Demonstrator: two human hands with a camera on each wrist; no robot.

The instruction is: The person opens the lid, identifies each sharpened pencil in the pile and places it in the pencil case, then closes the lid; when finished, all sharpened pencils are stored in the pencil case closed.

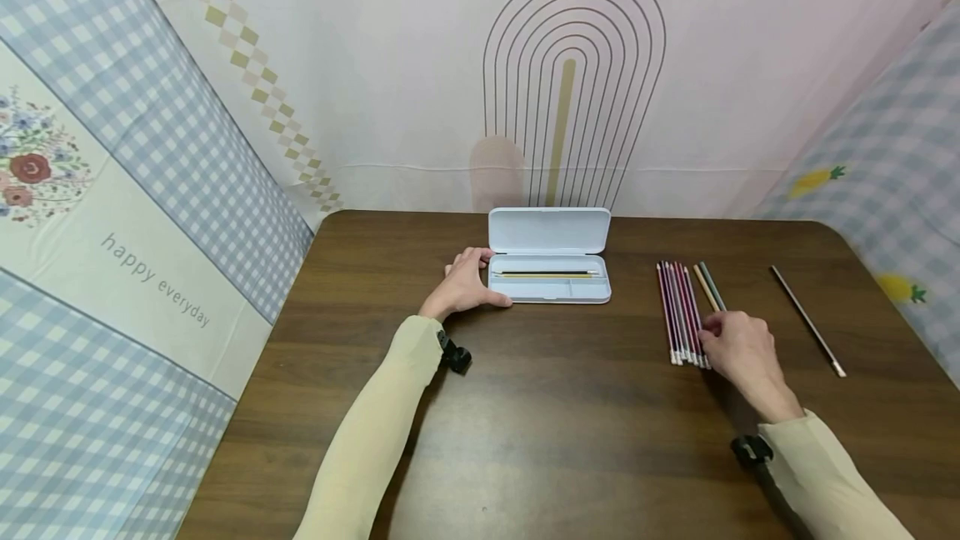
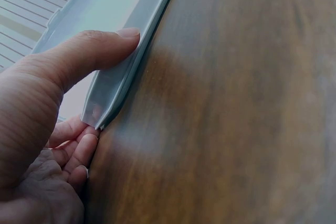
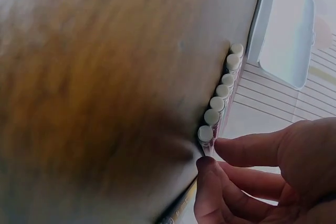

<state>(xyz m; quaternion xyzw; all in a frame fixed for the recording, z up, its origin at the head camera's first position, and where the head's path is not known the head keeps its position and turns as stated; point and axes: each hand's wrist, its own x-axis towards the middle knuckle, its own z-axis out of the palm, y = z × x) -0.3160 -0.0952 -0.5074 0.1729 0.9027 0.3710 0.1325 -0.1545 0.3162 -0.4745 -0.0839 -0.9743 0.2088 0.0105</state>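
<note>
A smooth, pale-blue, rectangular case (image 1: 592,292) is set open on the wood-grained surface (image 1: 570,415), with slim pencils laid inside. To its right, slender, glossy pencils with white-tipped ends (image 1: 681,315) are lined up side by side. The case's left end is held between the thumb and fingers of the left hand (image 1: 467,282). The right hand (image 1: 742,348) is bent, nearly closed, beside the row; whether a pencil is pinched cannot be told.
</note>
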